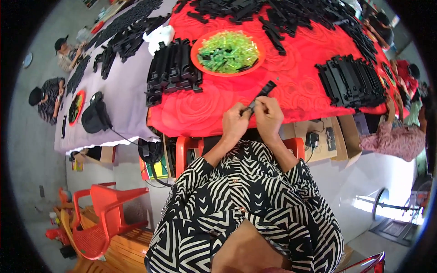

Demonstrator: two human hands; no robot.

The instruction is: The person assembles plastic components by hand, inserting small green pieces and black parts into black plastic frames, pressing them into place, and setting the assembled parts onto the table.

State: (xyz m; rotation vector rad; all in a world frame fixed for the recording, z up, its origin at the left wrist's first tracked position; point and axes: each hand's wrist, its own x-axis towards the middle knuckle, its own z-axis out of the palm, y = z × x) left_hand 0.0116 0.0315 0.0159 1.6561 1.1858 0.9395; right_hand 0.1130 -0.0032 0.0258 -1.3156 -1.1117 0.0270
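Over the near edge of the red-clothed table, both my hands hold one long black plastic piece (265,89), tilted up toward the right. My left hand (236,120) is closed round its lower end, and my right hand (268,113) pinches it further up. Fingers hide much of its lower half. Beyond my hands stands an orange-red bowl (196,60) full of small clear, yellow-green pieces with a few dark ones among them. To its left is a stack of black plastic parts (173,68); to the right lies a row of similar black parts (350,82).
A heap of black parts (291,13) covers the table's far side. On the lilac-clothed table at left are a black cap (96,113) and more parts. Red plastic chair (107,218) stands lower left; cardboard box (348,136) is under the table. Other people sit at both sides.
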